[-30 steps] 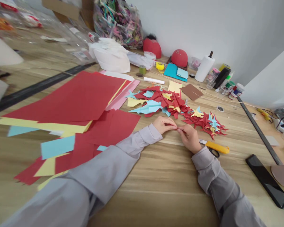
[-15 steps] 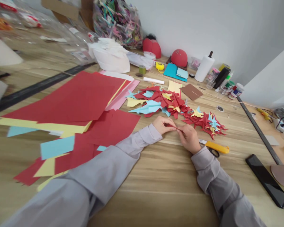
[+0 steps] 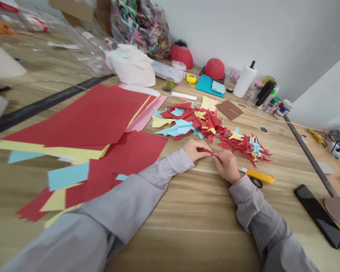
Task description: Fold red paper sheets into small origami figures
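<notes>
My left hand point(image 3: 197, 150) and my right hand point(image 3: 226, 164) meet at the fingertips over the wooden table. Both are pinched on a small piece of red paper point(image 3: 209, 151), mostly hidden by the fingers. Just beyond them lies a pile of folded red, blue and yellow paper shapes point(image 3: 206, 119). A second heap of pointed paper shapes point(image 3: 249, 145) sits to its right. Large red sheets point(image 3: 82, 117) are stacked on the left, with blue, yellow and more red pieces around them. Near my right wrist is a yellow cutter point(image 3: 260, 176), lying over black scissor handles point(image 3: 255, 183).
A black phone point(image 3: 319, 216) lies at the right. Toward the wall stand a white roll point(image 3: 244, 81), small jars point(image 3: 283, 108), a red pincushion-like dome point(image 3: 214, 69) and a yellow tape measure point(image 3: 191, 79). A stack of white tissues point(image 3: 133, 66) and plastic bottles are at the back left.
</notes>
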`<state>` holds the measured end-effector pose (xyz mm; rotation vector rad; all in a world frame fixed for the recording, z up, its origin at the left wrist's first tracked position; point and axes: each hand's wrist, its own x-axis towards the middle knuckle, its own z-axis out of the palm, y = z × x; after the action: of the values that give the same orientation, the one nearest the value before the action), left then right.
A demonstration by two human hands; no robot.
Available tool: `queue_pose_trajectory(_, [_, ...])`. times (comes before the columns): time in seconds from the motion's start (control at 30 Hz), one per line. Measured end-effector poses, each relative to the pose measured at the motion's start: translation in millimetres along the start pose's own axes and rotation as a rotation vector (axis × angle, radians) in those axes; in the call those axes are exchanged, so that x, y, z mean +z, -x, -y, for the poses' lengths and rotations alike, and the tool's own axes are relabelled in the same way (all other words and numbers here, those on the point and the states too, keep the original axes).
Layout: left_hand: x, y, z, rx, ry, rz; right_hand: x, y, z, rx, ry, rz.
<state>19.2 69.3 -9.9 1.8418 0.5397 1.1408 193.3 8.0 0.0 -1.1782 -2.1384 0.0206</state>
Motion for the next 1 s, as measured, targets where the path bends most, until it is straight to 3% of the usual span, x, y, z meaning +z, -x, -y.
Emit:
queue_pose_trajectory(0.43, [0.2, -1.4, -5.1, -0.010, -0.029, 0.043, -3.0, 0.9, 1.4, -0.068, 0.077, 0.031])
queue_pose_trajectory(0.8, [3.3, -1.7, -6.7, -0.143, 0.011, -0.134, -5.0, -1.0, 4.8, -0.011, -0.013, 0.004])
queue_pose_trajectory(1.0, [2.2, -3.5, -5.9, -0.156, 0.058, -0.139, -4.7, -1.6, 3.6, 0.122, -0.198, -0.014])
